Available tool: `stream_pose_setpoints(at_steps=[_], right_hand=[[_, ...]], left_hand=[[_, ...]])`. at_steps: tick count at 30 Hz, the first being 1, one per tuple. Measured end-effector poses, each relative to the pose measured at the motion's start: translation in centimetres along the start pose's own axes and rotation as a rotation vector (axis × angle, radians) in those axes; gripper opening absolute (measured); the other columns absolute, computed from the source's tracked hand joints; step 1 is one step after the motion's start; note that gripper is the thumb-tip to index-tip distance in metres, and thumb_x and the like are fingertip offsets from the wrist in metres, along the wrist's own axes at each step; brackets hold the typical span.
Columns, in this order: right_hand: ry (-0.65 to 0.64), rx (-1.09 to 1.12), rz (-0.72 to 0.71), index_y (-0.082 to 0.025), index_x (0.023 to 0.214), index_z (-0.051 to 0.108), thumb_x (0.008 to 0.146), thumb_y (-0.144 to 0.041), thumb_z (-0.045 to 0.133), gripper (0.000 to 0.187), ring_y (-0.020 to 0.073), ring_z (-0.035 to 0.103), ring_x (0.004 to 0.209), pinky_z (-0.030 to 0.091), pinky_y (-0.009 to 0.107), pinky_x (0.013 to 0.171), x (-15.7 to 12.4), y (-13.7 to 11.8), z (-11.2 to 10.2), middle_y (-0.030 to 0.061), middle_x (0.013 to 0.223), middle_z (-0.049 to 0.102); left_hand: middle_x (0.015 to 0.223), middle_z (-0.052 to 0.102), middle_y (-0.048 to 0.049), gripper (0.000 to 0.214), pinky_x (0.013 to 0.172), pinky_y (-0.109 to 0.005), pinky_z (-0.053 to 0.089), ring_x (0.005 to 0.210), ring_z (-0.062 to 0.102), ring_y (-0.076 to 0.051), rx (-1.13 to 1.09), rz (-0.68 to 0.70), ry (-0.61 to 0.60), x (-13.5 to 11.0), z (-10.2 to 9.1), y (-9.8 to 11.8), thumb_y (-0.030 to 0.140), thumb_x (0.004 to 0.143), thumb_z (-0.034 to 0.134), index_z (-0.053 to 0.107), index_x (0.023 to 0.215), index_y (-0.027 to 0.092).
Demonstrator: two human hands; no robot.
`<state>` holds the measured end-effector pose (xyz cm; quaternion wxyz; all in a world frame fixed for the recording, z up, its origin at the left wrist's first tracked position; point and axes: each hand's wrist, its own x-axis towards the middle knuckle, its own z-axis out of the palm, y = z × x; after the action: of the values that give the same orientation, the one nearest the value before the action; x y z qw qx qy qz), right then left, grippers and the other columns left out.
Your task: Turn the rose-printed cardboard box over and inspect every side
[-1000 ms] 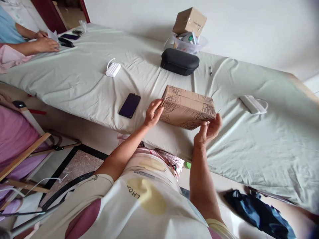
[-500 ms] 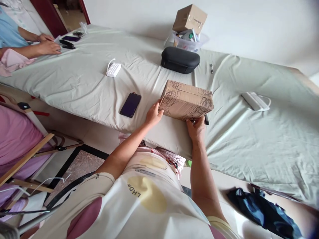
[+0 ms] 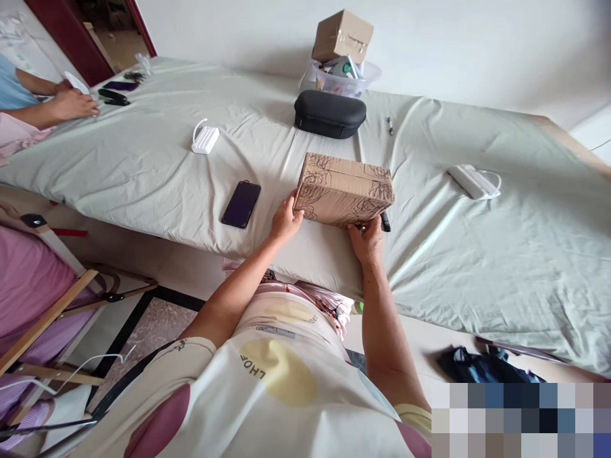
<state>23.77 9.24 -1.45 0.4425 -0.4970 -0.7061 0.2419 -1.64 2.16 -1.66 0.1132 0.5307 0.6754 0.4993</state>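
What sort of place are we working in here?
Probably a room in a home, though a small workroom is possible: a wrinkled, bedsheet-like cloth is spread out, a plastic basket of odds and ends sits by the wall, and a wooden-armed chair stands at the picture's left.

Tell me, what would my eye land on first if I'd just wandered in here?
Probably the cardboard box scrawled with dark loops, near the front edge of the cloth-covered table, with the left hand at its left end and the right hand by its lower right corner. Behind it sits a rounded black case; farther back, a second carton shows above a clear plastic tub.
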Motion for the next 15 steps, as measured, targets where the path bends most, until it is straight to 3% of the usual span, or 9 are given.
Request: stream_pose_setpoints(at_steps=[15], right_hand=[[0.020, -0.023, 0.000, -0.025, 0.109, 0.056, 0.072, -0.041, 0.070, 0.043, 0.0212, 0.057, 0.081, 0.054, 0.043, 0.082, 0.21, -0.60, -0.29, 0.0014, 0.091, 0.062]], left_hand=[[0.143, 0.070, -0.0154, 0.062, 0.120, -0.046, 0.051, 0.136, 0.065, -0.032, -0.036, -0.011, -0.008, 0.05, -0.34, 0.93, 0.012, 0.091, 0.067, 0.055, 0.152, 0.020]])
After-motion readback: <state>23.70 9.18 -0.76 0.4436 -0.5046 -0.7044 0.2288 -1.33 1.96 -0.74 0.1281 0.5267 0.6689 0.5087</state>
